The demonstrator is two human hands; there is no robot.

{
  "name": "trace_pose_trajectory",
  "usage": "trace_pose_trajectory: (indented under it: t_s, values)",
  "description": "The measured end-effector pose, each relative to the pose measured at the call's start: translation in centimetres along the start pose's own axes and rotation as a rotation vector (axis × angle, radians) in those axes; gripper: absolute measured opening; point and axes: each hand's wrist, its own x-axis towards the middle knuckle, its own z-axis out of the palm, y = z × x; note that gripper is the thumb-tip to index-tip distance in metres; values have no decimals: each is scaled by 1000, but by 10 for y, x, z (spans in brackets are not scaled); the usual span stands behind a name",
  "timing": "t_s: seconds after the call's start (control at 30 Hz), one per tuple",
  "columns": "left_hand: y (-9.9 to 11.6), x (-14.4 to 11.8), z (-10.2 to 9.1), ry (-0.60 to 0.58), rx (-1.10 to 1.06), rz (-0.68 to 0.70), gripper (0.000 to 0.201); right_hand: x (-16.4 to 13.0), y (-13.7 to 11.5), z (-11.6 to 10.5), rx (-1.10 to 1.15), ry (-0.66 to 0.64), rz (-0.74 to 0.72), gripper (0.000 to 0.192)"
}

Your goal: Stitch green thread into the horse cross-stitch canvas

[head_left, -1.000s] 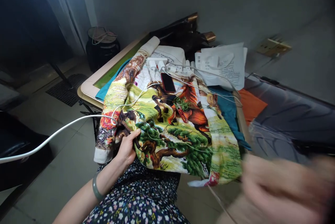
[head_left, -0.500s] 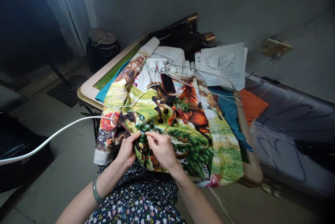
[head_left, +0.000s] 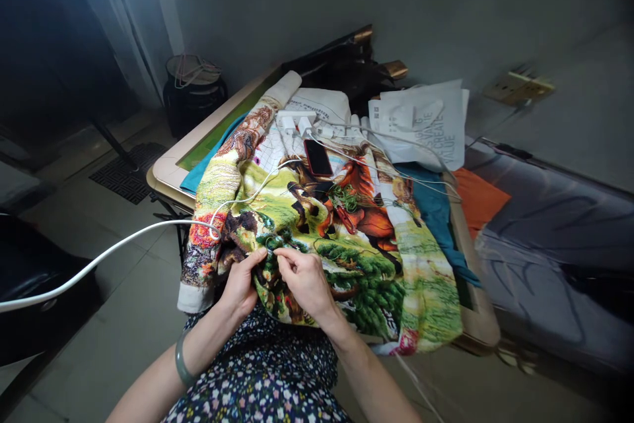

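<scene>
The big stitched picture cloth [head_left: 366, 271] lies over the table [head_left: 168, 160], and its near edge hangs by the flowery clothes [head_left: 257, 387] at 6 o'clock. It shows green trees and an orange-brown horse. Take the fingertips as the middle of the clock. The left hand [head_left: 241, 284] pinches the cloth, thumb on top; its other fingers are mostly hidden. The right hand [head_left: 307, 281] is just beside it, at 4 o'clock. Its thumb and fingertips are pressed together close to the cloth, but what they pinch is too small to tell. A grey-green bangle [head_left: 184, 358] sits round the left wrist.

At 2 o'clock, a tangle of green thread [head_left: 345, 197] lies on the cloth, with a small red tool [head_left: 347, 218] just beside it. A phone [head_left: 317, 157] with a red edge lies at 1 o'clock. The white power strip [head_left: 296, 114] is farther off, at 12 o'clock. A thick white cord [head_left: 123, 231] comes in from 9 o'clock. The cloth's side at 10 o'clock is rolled up. A white printed bag [head_left: 421, 126] is at 2 o'clock, and blue-green cloth [head_left: 426, 192] peeks out underneath the stitched one.
</scene>
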Motion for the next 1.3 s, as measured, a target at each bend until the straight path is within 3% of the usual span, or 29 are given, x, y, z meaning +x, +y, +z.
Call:
trace_pose_trajectory:
  t_s: [0.33,1.0,1.3]
  values:
    - [-1,1,-1,-8,-4,-4,21,5,-4,-2,-91,-45,15,25]
    - [1,0,0,-5,42,-2,19,6,12,0,116,44,-37,18]
    - [1,-1,2,-16,34,-14,20,7,-3,8,38,28,46,17]
